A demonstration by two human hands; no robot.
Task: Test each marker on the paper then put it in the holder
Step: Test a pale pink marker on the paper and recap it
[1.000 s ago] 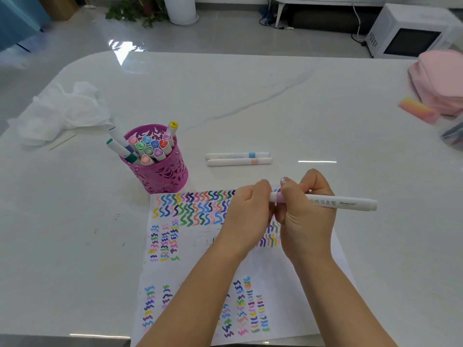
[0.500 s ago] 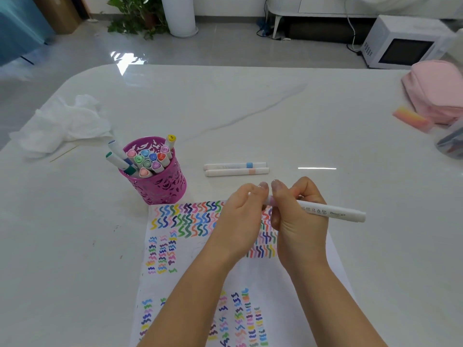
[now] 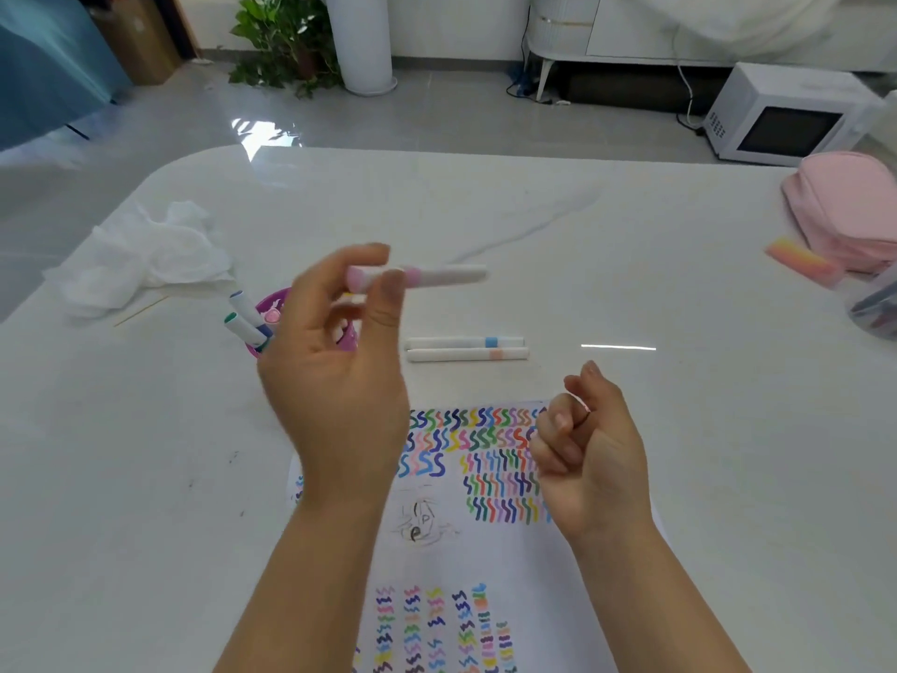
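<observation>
Pink-capped marker (image 3: 427, 275): in the air, above and just right of the holder (image 3: 277, 303), roughly level, cap end toward the holder. The left hand (image 3: 335, 381) pinches it near the cap between thumb and fingertips. The view is blurred there, so exact finger placement is unclear. The right hand (image 3: 589, 459) hangs well right of the holder, over the paper (image 3: 437, 531), fingers curled toward the palm, nothing visible in them.

Progress (judgement): the cap is on, so this marker looks tested and due for the holder. The holder already carries several markers. A green-capped marker (image 3: 238, 327) and a blue-capped marker (image 3: 241, 302) lean out on its left side, and the left hand hides most of the rest. The paper, in front and right of the holder, is filled with rows of coloured squiggles, so most of the set seems done. Left to do: drop this marker in, then test and store the blue-banded marker (image 3: 466, 342) and peach-banded marker (image 3: 468, 354), which lie touching on the table (image 3: 631, 284) right of the holder.

Surroundings: a crumpled tissue (image 3: 145, 259) lies behind-left of the holder, with a thin stick (image 3: 141, 310) just in front of the tissue. A pink pouch (image 3: 844, 206) and a pink-yellow block (image 3: 801, 259) sit far right.

Hindrance (judgement): the holder mouth is crowded with leaning markers, and free space there cannot be seen.
</observation>
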